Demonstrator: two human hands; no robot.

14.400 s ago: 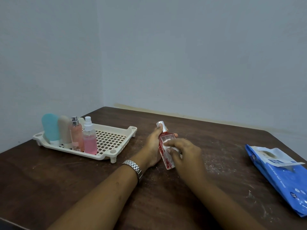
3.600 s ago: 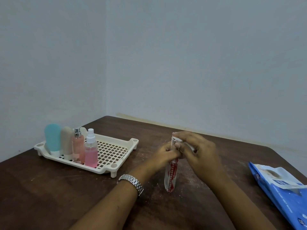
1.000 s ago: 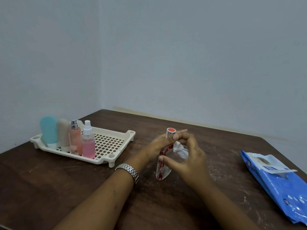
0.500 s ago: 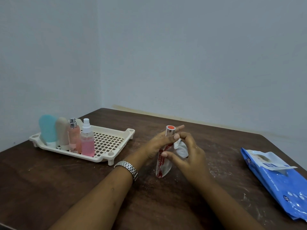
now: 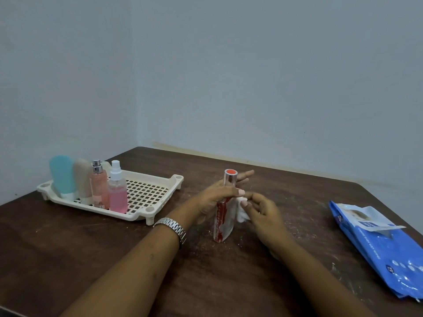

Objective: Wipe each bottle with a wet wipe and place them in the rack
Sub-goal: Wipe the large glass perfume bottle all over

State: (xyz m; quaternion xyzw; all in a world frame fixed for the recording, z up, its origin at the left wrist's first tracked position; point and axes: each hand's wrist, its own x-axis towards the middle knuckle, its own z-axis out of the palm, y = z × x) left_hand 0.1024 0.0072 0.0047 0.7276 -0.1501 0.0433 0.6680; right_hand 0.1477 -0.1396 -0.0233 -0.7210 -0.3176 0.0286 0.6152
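Observation:
A clear bottle with red markings and a silver cap (image 5: 223,221) stands upright on the table's middle. My left hand (image 5: 218,199) grips its upper part, thumb across the front. My right hand (image 5: 263,212) holds a crumpled white wet wipe (image 5: 241,213) against the bottle's right side. At the left, the cream slotted rack (image 5: 146,195) carries several bottles in a row: a teal one (image 5: 62,176), a beige one (image 5: 82,180), a peach spray bottle (image 5: 98,185) and a pink spray bottle (image 5: 117,193).
A blue pack of wet wipes (image 5: 380,245) lies at the table's right edge with its flap peeled open. The dark wooden table (image 5: 68,243) sits in a room corner, walls close behind and to the left. White crumbs dot the wood around the bottle.
My right hand has slid the wipe down from the cap area to the bottle's shoulder and side. My left hand keeps its hold and the bottle stays standing.

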